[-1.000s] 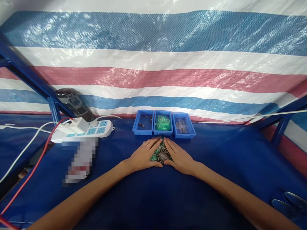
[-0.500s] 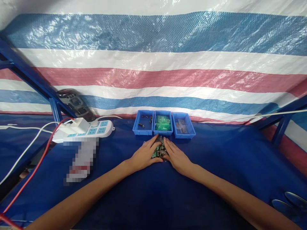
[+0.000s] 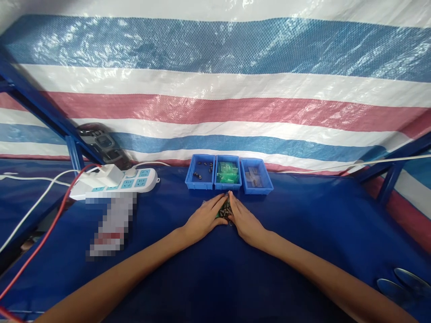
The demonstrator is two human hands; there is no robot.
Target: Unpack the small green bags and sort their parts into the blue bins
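Observation:
A small pile of dark metal pieces and green bits lies on the blue table, enclosed between my two hands. My left hand rests on its left side, fingers stretched forward and thumb reaching round the near edge. From the right, my right hand leans against the pile with straight fingers. The fingertips of both hands come together at the far side, and much of the pile is hidden under them. Just beyond stand three blue bins: the left bin with a few dark metal pieces, the middle bin with green packets, the right bin with clear packets.
To the left lies a white power strip with plugs and white and red cables. A blurred-out pale item is in front of it. A dark object leans by the blue frame. Round-rimmed items sit at lower right. A striped tarp hangs behind.
My hands have drawn closer together, narrowing the gap and squeezing the pile into a smaller heap. Less of it shows between them. The bins have stayed in place.

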